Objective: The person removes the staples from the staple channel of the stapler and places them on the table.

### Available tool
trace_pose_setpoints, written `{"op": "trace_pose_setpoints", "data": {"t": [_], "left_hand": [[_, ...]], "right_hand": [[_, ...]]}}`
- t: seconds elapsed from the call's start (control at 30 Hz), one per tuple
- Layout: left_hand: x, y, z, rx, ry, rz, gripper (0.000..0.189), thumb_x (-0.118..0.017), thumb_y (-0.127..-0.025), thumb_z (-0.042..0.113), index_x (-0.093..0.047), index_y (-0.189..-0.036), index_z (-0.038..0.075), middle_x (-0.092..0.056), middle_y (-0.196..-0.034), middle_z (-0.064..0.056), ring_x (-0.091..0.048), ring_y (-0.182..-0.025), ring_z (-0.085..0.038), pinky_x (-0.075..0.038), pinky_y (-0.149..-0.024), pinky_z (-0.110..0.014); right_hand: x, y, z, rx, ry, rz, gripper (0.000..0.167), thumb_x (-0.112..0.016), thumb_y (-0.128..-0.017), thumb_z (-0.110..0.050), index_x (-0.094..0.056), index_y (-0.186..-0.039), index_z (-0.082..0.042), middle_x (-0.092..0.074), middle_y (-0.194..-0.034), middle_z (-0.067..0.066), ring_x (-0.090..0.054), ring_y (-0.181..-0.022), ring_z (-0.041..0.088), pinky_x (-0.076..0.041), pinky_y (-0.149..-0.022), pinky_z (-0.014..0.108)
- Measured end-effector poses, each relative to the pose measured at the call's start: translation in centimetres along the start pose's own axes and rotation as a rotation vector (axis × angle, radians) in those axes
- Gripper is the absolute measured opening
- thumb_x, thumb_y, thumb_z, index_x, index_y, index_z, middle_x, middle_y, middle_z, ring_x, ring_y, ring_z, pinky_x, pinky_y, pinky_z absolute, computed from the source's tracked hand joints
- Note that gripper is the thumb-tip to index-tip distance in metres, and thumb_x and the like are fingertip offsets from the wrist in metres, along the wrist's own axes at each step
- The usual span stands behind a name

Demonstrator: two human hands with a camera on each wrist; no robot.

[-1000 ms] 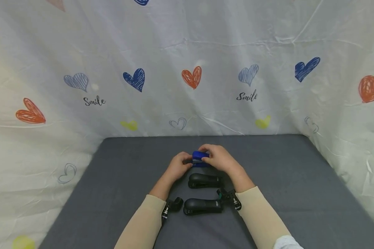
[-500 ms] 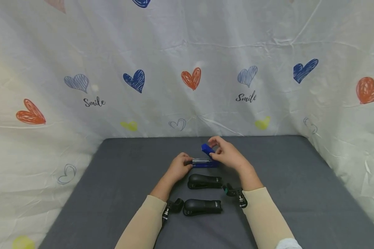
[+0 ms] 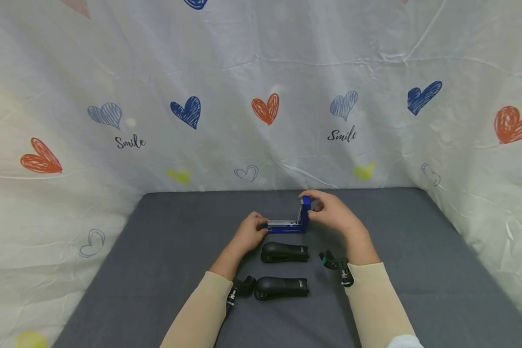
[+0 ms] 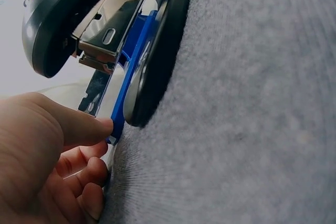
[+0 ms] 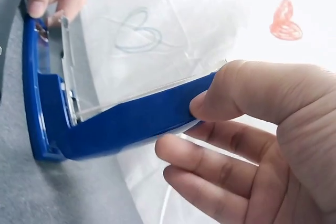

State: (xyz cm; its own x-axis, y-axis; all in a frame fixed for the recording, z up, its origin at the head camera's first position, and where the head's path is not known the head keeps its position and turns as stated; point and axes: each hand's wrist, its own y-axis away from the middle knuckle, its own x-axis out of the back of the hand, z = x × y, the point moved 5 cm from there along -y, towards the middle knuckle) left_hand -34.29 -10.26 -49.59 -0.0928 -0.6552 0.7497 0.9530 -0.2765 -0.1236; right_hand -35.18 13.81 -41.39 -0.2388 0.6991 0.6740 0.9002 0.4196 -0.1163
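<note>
A blue stapler (image 3: 287, 230) lies on the grey table with its top arm (image 5: 142, 114) swung upright, so the metal staple channel (image 3: 282, 223) is bared. My left hand (image 3: 247, 233) pinches the front end of its base between thumb and fingers; in the left wrist view the thumb (image 4: 89, 129) presses on the blue base (image 4: 131, 72). The tip of the raised arm is held by my right hand (image 3: 332, 211), thumb on one side and fingers on the other.
Nearer to me, two black staplers (image 3: 284, 252) lie one behind the other, the closer black stapler (image 3: 282, 288) between my forearms. A white curtain (image 3: 226, 63) printed with hearts hangs behind the table (image 3: 178, 270).
The stapler's top arm has swung from lying over the base to upright. My right hand has moved right with it, while my left hand has stayed on the base.
</note>
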Motion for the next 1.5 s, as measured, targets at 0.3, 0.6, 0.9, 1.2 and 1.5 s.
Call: {"op": "trace_pose_setpoints", "data": {"t": [0.3,0.6,0.9,1.2,1.5], "left_hand": [[0.0,-0.1,-0.1,-0.003,-0.013,0.003,0.032,-0.068,-0.098,0.004,-0.068,-0.129,-0.003,-0.058,-0.114,-0.01,-0.057,-0.098,-0.025,-0.048,-0.086,-0.044],[0.0,-0.2,0.0,-0.009,-0.015,0.005,0.033,-0.069,-0.097,0.004,-0.068,-0.13,-0.004,-0.059,-0.116,-0.012,-0.059,-0.103,-0.028,-0.049,-0.089,-0.047],[0.2,0.0,0.2,-0.002,-0.03,-0.002,0.033,-0.069,-0.097,0.005,-0.068,-0.13,-0.003,-0.059,-0.115,-0.012,-0.058,-0.098,-0.026,-0.049,-0.084,-0.044],[0.2,0.1,0.3,-0.001,-0.017,0.004,0.033,-0.069,-0.096,0.004,-0.069,-0.129,-0.003,-0.059,-0.114,-0.012,-0.058,-0.099,-0.027,-0.049,-0.086,-0.046],[0.1,0.0,0.2,-0.009,-0.009,0.023,0.032,-0.069,-0.097,0.004,-0.069,-0.128,-0.004,-0.06,-0.115,-0.013,-0.06,-0.102,-0.029,-0.05,-0.089,-0.048]], "right_hand": [[1.7,0.8,1.3,-0.08,0.039,0.047,0.036,-0.072,-0.089,-0.005,-0.064,-0.123,-0.011,-0.063,-0.092,0.009,-0.054,-0.077,0.024,-0.045,-0.067,0.039],[2.8,1.7,3.0,-0.159,0.097,0.028,0.031,-0.074,-0.087,-0.002,-0.062,-0.116,-0.005,-0.065,-0.101,0.014,-0.055,-0.084,0.028,-0.045,-0.073,0.042],[2.4,2.0,4.6,-0.274,0.177,-0.038,0.029,-0.07,-0.087,-0.002,-0.058,-0.114,-0.002,-0.057,-0.133,0.03,-0.056,-0.102,0.038,-0.045,-0.084,0.051],[1.8,2.3,5.2,-0.324,0.144,-0.069,0.031,-0.071,-0.088,0.001,-0.055,-0.114,-0.002,-0.055,-0.132,0.028,-0.052,-0.094,0.035,-0.043,-0.079,0.047],[2.1,2.3,3.8,-0.301,0.148,-0.085,0.047,-0.072,-0.094,-0.008,-0.055,-0.136,0.005,-0.053,-0.14,0.028,-0.054,-0.122,0.045,-0.045,-0.098,0.058]]}}
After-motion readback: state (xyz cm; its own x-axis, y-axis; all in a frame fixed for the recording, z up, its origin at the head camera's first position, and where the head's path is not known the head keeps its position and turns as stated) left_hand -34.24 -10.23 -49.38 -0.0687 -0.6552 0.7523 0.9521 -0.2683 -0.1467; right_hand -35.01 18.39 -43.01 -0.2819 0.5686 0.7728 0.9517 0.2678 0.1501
